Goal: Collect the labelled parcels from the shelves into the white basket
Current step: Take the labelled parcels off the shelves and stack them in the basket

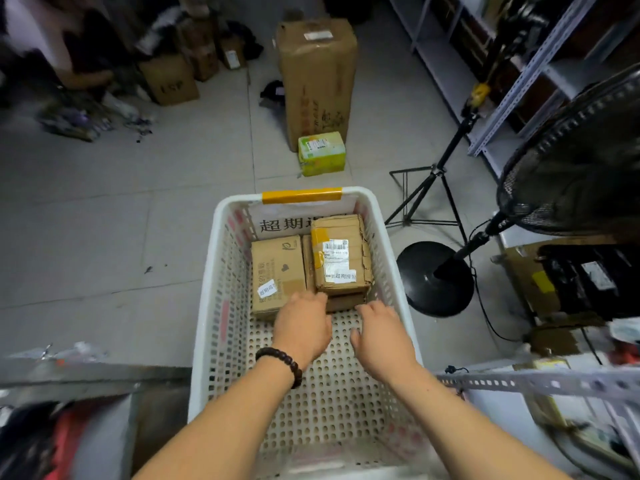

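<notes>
While the white basket (221, 289) is standing on the pale grey tiled floor (121, 220), the head view is looking straight down into it. Its far rim is wearing a band of yellow tape (301, 195). Labelled parcels are lying at its far end: a flat brown parcel (277, 271) on the left, and just beside it a creased parcel (341, 254) sitting on top of a lower parcel (346, 301).

Both bare hands are reaching into the basket. The left hand (304, 327), with a dark bead bracelet (280, 362) at the wrist, is stretching its fingers forward, close together, tips touching the near edges of the parcels. The right hand (381, 337) is hovering over the perforated bottom with its fingers loosely apart, holding nothing, its tips close to the lower parcel.

Beyond the basket a tall carton (317, 81) is standing upright, with a small green-and-yellow box (322, 154) resting at its foot. To the right a black pedestal fan (571, 161) and a tripod stand (426, 199) are standing before grey metal shelving (519, 81). More cartons are crowding the far left corner, blurred.
</notes>
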